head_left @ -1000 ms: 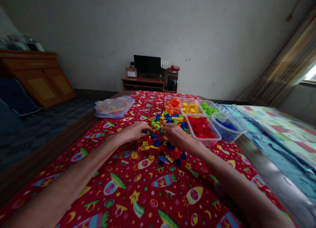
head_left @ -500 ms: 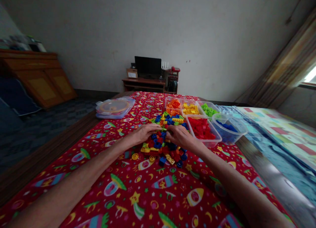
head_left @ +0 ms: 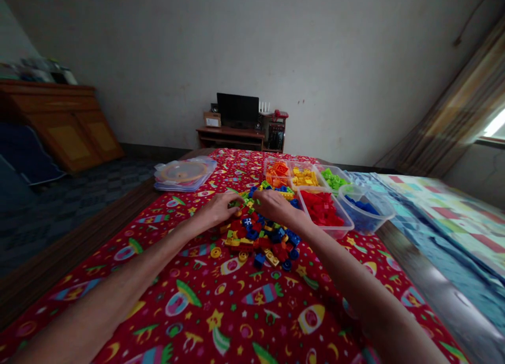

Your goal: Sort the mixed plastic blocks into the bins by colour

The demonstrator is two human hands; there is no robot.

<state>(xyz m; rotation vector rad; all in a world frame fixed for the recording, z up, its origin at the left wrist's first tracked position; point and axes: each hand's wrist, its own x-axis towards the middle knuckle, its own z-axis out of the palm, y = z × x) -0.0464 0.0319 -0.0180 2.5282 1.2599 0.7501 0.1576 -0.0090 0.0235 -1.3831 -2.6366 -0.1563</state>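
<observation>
Now, brick pile [head_left: 260, 238] running lengthwise away from viewer, left hand [head_left: 216, 210] and right hand [head_left: 276, 206] resting on it, grip unclear.

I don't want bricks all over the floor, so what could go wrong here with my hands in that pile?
Both the left hand and right hand press into the loose brick pile; a sweep could scatter strays like the yellow ring. The right forearm passes close to the red-brick tub and might nudge it toward the blue-brick bowl near the table edge.
</observation>
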